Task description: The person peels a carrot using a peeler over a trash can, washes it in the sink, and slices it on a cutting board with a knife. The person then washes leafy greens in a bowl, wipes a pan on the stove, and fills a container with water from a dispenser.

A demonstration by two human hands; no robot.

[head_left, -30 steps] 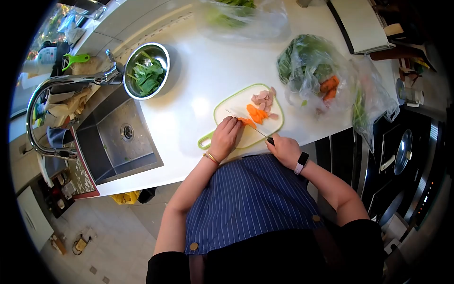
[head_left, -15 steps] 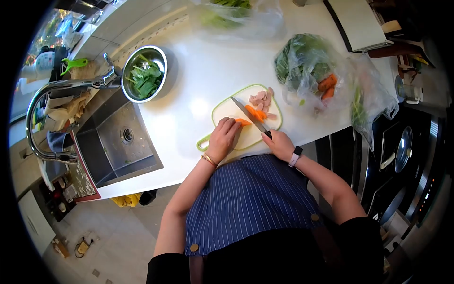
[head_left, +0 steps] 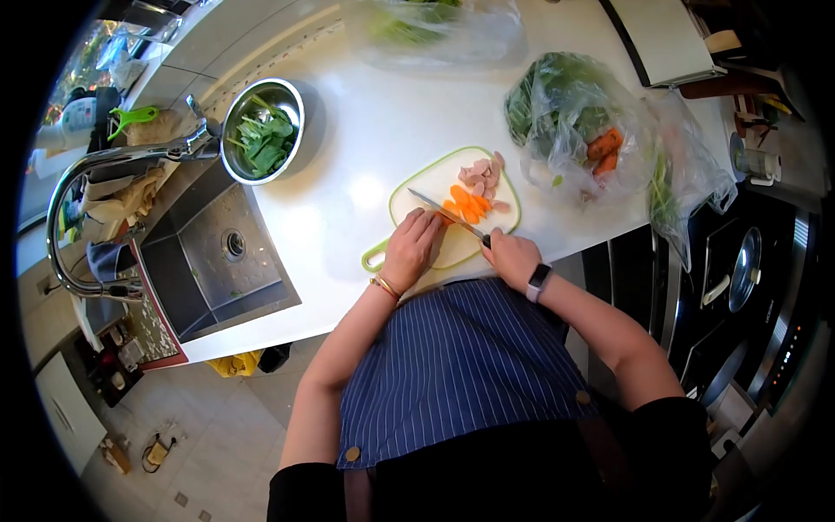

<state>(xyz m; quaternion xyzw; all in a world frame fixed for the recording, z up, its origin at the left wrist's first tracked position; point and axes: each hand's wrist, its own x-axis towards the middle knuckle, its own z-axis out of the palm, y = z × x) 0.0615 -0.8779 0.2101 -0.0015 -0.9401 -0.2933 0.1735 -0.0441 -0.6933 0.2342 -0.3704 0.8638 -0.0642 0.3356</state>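
Note:
On a white cutting board (head_left: 452, 253) with a green rim, my left hand (head_left: 412, 250) presses its bent fingers on a piece of carrot, mostly hidden under the fingertips. My right hand (head_left: 514, 258) grips a knife (head_left: 450, 215) by its dark handle, the blade lying right against the left fingertips. Just beyond the blade is a small pile of orange carrot slices (head_left: 469, 202). Pink slices (head_left: 481, 177), which look like sausage or meat, lie at the board's far right.
A steel bowl (head_left: 297, 150) of cut green leaves stands by the sink (head_left: 193, 314) and tap (head_left: 100, 160). Plastic bags (head_left: 565, 113) of greens and carrots lie right of the board, another bag (head_left: 435, 39) behind. A hob (head_left: 731, 287) is at the right.
The knife has swung to a flatter angle, its tip lower and further left, closer to my left fingers. More carrot slices now show beyond the blade.

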